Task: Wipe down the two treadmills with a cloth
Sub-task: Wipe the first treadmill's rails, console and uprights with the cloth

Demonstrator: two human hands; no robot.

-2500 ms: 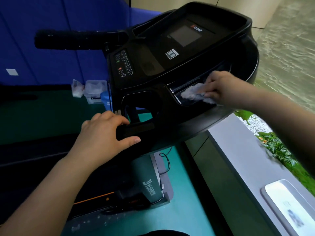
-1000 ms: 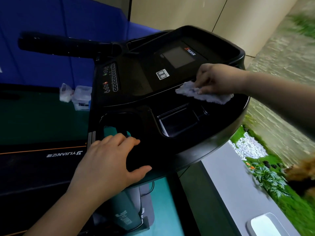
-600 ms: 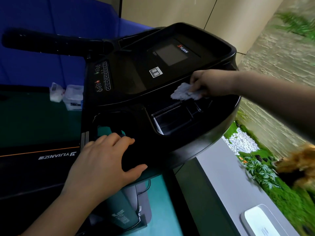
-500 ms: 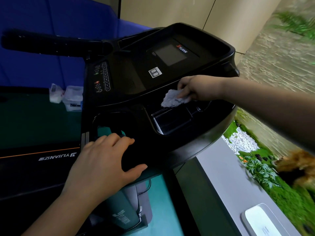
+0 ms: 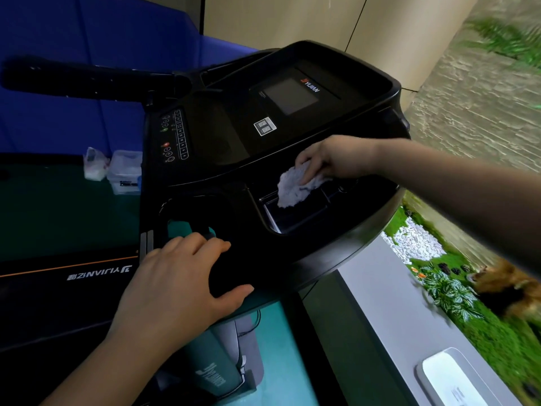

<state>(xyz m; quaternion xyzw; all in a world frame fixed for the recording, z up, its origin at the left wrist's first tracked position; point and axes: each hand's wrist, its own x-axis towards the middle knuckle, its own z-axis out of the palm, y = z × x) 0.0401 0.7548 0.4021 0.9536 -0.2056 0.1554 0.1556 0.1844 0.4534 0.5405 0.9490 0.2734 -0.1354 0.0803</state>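
You stand over a glossy black plastic treadmill console [image 5: 222,148], with a blue padded wall [image 5: 73,39] behind it and a teal floor [image 5: 292,370] below. Your crumpled white cloth [image 5: 292,187] lies bunched on the console at the far edge of its rectangular recessed tray [image 5: 295,221], one corner hanging into the tray. Your right hand [image 5: 330,158] grips the cloth's top with curled fingers. Your left hand [image 5: 175,285] rests palm-down on the console's near edge, fingers relaxed, holding nothing. Your right forearm hides part of the console's right side
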